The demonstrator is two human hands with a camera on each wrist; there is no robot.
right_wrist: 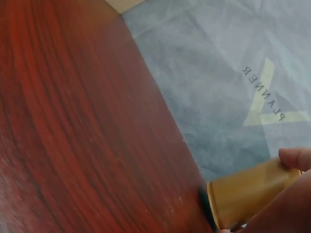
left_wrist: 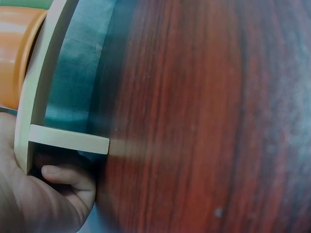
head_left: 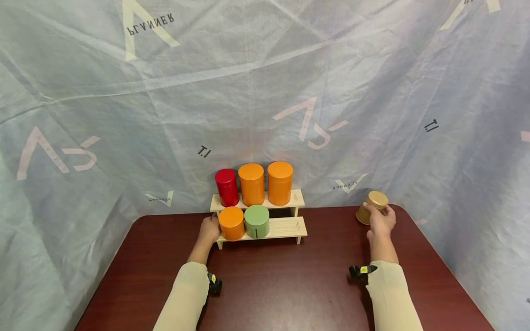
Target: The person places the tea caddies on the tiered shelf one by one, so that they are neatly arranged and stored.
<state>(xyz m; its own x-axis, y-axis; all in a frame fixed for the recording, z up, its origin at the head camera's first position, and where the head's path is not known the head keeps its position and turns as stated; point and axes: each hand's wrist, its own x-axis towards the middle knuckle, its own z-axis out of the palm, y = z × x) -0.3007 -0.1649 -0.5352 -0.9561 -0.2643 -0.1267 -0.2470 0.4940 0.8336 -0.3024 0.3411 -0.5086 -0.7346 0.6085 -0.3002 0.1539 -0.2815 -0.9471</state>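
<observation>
At the back right of the table, my right hand (head_left: 382,223) grips a gold cylindrical tin (head_left: 366,214). The tin leans, and in the right wrist view its lower rim (right_wrist: 212,206) is at the table edge; whether it touches the wood I cannot tell. My left hand (head_left: 210,228) holds the left end of a two-step wooden rack (head_left: 285,226), thumb and fingers curled about the shelf end beside a leg (left_wrist: 70,139). On the lower step stand an orange tin (head_left: 231,224) and a green tin (head_left: 257,222). The upper step bears a red tin (head_left: 227,187) and two taller orange tins (head_left: 251,185).
A dark red-brown wooden table (head_left: 290,280) lies under both arms. Grey printed cloth (head_left: 248,105) hangs behind it and along both sides, close to the table's back edge. Black wrist cameras (head_left: 215,284) are strapped at both sleeves.
</observation>
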